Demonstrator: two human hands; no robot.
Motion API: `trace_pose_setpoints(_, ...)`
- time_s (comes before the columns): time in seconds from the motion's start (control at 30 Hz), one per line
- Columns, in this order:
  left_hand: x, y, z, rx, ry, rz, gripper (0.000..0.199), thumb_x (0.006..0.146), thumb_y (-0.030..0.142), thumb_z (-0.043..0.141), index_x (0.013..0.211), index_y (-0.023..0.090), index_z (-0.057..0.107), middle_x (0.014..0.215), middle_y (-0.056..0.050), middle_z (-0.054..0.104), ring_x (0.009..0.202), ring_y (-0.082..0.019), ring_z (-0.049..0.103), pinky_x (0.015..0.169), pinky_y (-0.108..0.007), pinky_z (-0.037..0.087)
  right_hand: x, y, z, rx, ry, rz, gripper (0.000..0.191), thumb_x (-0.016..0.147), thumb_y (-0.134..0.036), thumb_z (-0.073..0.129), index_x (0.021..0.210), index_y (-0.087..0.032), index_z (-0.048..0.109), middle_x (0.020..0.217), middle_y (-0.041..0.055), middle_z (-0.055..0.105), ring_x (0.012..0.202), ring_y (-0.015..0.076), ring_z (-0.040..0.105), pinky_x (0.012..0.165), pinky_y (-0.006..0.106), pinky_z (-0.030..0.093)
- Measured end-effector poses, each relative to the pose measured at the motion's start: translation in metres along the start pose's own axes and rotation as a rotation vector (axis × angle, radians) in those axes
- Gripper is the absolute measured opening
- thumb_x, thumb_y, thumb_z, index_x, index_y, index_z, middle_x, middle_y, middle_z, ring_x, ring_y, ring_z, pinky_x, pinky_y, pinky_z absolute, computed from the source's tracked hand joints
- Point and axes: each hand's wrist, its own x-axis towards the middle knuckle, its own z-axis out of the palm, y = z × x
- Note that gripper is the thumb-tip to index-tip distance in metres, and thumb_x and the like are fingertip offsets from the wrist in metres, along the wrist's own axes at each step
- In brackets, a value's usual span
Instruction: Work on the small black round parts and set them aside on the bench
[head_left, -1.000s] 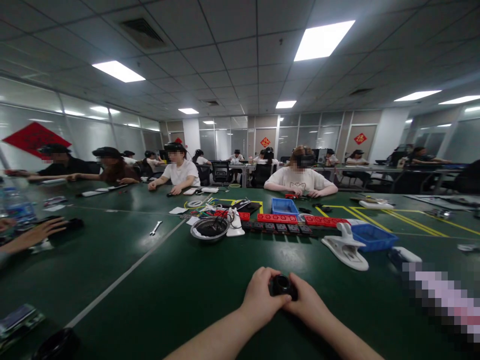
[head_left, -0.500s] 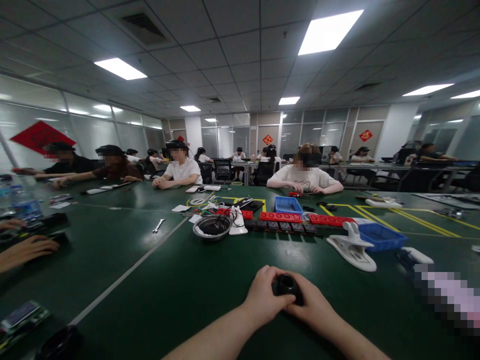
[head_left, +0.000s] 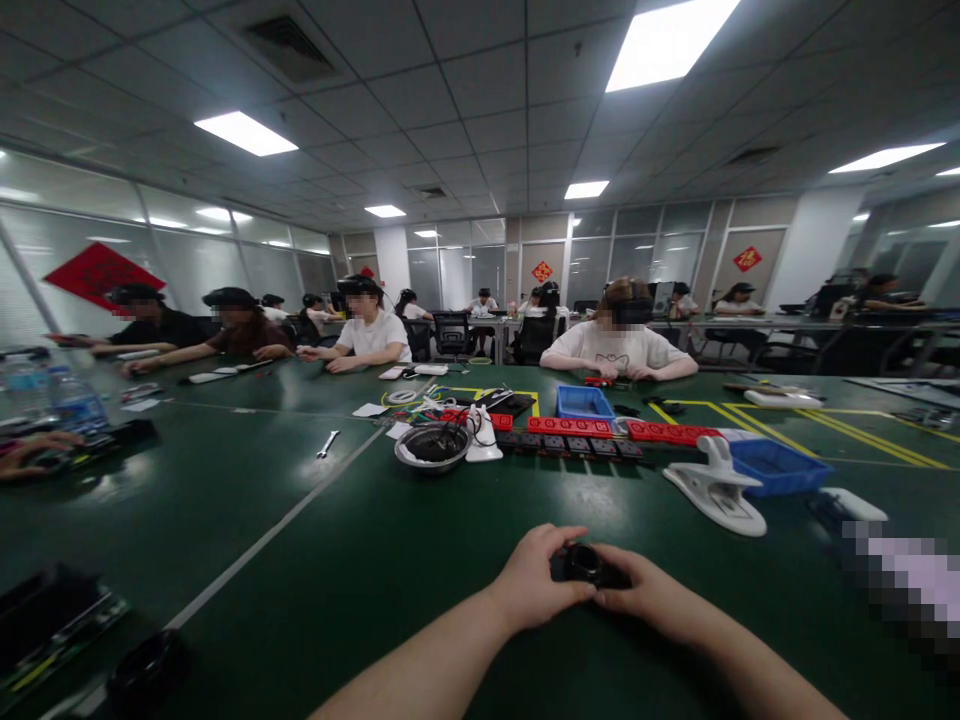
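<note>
Just in front of me, low over the green table [head_left: 360,590], a small black object with a round opening on top [head_left: 583,563] sits between my two hands; I cannot make out its exact kind. My left hand [head_left: 531,585] grips its left side, thumb along the near edge and index finger stretched over the far side. On the right, my right hand [head_left: 651,592] pinches the object's other end between thumb and fingers. The fingers cover much of its sides, and its underside is hidden.
A metal bowl [head_left: 433,460], a red power strip row [head_left: 568,427], a white clip stand [head_left: 720,495] and blue trays [head_left: 780,470] lie ahead. At left are a wrench [head_left: 327,444], a co-worker's hand [head_left: 37,455], a circuit board [head_left: 67,640] and a black ring-shaped object [head_left: 148,672].
My right hand has shifted right along the black object, showing more of it. My left index finger has straightened. The view has turned slightly left, and the co-worker's hand at left has drawn back.
</note>
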Motion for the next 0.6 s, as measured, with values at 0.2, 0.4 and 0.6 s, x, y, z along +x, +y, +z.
trace_pose_setpoints(0.2, 0.000, 0.001, 0.002, -0.013, -0.014, 0.034, 0.050, 0.061, 0.028, 0.066, 0.108, 0.026, 0.051, 0.092, -0.001, 0.049, 0.085, -0.017, 0.047, 0.076, -0.028, 0.038, 0.001, 0.006, 0.002, -0.014, 0.008, -0.013, 0.039, 0.066, -0.024, 0.058, 0.104, -0.013, 0.052, 0.103, 0.0071, 0.057, 0.096, 0.0227, 0.050, 0.085, 0.034, 0.037)
trace_pose_setpoints(0.4, 0.000, 0.004, 0.002, -0.018, -0.017, 0.003, 0.046, 0.060, 0.030, 0.067, 0.104, 0.025, 0.053, 0.091, -0.001, 0.049, 0.083, -0.017, 0.047, 0.074, -0.027, 0.037, 0.003, 0.006, 0.003, -0.132, 0.069, 0.006, 0.042, 0.065, -0.027, 0.059, 0.104, -0.013, 0.050, 0.099, 0.0063, 0.057, 0.090, 0.0219, 0.051, 0.078, 0.032, 0.039)
trace_pose_setpoints(0.6, 0.001, 0.004, 0.007, 0.012, 0.047, -0.038, 0.041, 0.056, 0.026, 0.069, 0.095, 0.022, 0.055, 0.087, 0.000, 0.050, 0.081, -0.017, 0.047, 0.070, -0.026, 0.036, 0.007, 0.016, 0.009, -0.328, 0.227, 0.041, 0.030, 0.057, -0.027, 0.063, 0.081, -0.014, 0.049, 0.078, 0.0019, 0.055, 0.072, 0.0171, 0.051, 0.059, 0.024, 0.038)
